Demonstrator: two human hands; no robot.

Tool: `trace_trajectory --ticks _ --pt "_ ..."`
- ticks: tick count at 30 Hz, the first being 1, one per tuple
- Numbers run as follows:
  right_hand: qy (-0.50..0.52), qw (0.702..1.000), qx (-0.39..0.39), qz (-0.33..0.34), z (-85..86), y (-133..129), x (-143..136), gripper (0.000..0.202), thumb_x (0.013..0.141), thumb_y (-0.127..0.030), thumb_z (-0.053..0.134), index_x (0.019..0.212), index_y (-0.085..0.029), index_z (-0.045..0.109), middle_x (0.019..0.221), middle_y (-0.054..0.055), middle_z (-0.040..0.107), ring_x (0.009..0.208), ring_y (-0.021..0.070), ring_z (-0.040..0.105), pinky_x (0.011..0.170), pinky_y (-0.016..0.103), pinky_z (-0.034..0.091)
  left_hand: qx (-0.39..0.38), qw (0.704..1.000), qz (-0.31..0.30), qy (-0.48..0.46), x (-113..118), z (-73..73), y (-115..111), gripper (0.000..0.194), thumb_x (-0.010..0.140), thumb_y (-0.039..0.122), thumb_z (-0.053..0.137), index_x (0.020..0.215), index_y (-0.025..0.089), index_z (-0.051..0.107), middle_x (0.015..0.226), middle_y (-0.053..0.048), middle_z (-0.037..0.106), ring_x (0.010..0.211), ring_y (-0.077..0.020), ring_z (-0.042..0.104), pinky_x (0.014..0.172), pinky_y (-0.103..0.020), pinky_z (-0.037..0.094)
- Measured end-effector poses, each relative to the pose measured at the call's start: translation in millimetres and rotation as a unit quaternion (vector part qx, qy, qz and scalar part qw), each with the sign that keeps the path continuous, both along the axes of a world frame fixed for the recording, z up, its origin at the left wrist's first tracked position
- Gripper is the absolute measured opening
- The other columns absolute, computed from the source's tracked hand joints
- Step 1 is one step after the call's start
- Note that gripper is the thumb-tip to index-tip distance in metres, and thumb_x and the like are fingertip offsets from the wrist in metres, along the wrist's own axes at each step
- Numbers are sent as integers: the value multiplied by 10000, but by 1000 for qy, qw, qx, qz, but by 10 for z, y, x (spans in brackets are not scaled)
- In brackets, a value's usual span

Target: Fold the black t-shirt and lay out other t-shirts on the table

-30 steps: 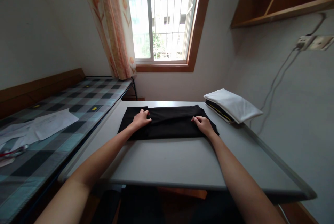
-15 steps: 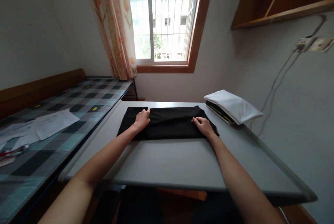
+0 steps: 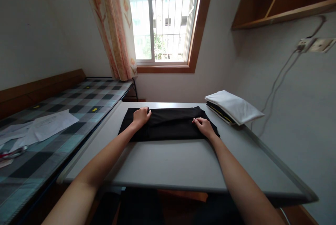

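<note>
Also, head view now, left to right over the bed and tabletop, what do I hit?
Loose white papers on the grey-and-blue checked mattress → bare left hand at the flat black cloth → bare right hand at the same cloth → folded white cloth on the pale grey table.

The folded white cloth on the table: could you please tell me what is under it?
Beneath the white cloth, yellow-lined black material shows along its near left edge. Farther in, the cloth covers everything, so I cannot tell what lies there.
</note>
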State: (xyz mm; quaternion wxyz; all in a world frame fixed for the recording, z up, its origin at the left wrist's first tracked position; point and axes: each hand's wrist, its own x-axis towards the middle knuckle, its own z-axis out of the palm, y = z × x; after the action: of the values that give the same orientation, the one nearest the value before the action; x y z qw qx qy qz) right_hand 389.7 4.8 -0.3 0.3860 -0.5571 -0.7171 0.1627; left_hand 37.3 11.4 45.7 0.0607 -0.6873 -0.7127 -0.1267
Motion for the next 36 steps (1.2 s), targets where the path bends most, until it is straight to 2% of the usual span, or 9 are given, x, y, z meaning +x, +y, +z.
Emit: trace_trajectory --ticks 3,6,8,16,20,23,27,31,36 --pt "1 1000 1 -1 5 -2 0 392 829 -497 445 711 -209 683 772 72 718 740 228 635 693 310 433 20 999 -25 6 -64 -67 64 492 952 499 354 1238 180 596 1290 -141 607 1231 -276 535 1021 -379 398" --pt "0 1000 -2 -1 7 -2 1 395 829 -496 443 716 -205 684 777 75 717 732 228 635 692 315 433 -47 998 -50 6 -89 -202 89 668 918 625 334 1402 184 469 1505 -146 399 1426 -290 287 1142 -470 232" --pt "-1 1000 -3 0 3 -1 2 394 834 -491 441 721 -203 686 778 76 716 731 228 636 692 317 435 -97 994 -48 -8 -92 -278 91 755 906 681 273 1467 188 377 1556 -144 301 1454 -295 216 1148 -526 182" --pt "-1 1000 -3 -2 -27 17 12 392 834 -489 440 727 -203 687 785 74 710 743 227 631 703 317 425 -106 989 -95 -32 -145 -283 42 743 926 661 242 1491 187 336 1580 -129 232 1473 -270 152 1164 -487 163" --pt "-3 1000 -5 -3 -25 17 8 403 832 -497 432 730 -200 684 780 77 706 741 229 629 700 319 419 -86 986 -140 -31 -165 -267 -157 738 894 616 399 1488 181 340 1589 -117 217 1477 -304 102 1170 -508 125" --pt "0 1000 -3 -2 -15 7 2 399 832 -494 434 726 -200 683 777 76 710 741 229 631 700 317 423 -120 979 -164 -18 -174 -268 -332 822 811 527 558 1512 199 281 1602 -114 167 1479 -326 54 1165 -546 94" --pt "-1 1000 2 0 -4 -5 -4 394 829 -496 440 719 -205 682 784 74 718 730 225 631 694 313 426 -155 971 -179 -22 -176 -263 -446 901 764 442 590 1538 224 184 1616 -109 65 1482 -309 11 1168 -541 69" --pt "-2 1000 3 -4 -4 -3 -4 409 829 -507 431 707 -208 680 755 70 711 713 227 627 686 316 424 -188 965 -183 -14 -155 -225 -450 876 770 424 557 1536 196 196 1612 -132 10 1482 -310 3 1163 -549 26" --pt "1 1000 4 0 -20 10 6 404 832 -506 436 705 -210 680 769 73 716 739 234 637 701 320 434 -227 953 -200 -7 -157 -100 -471 869 735 361 603 1519 254 246 1609 -116 18 1479 -321 13 1150 -574 66"
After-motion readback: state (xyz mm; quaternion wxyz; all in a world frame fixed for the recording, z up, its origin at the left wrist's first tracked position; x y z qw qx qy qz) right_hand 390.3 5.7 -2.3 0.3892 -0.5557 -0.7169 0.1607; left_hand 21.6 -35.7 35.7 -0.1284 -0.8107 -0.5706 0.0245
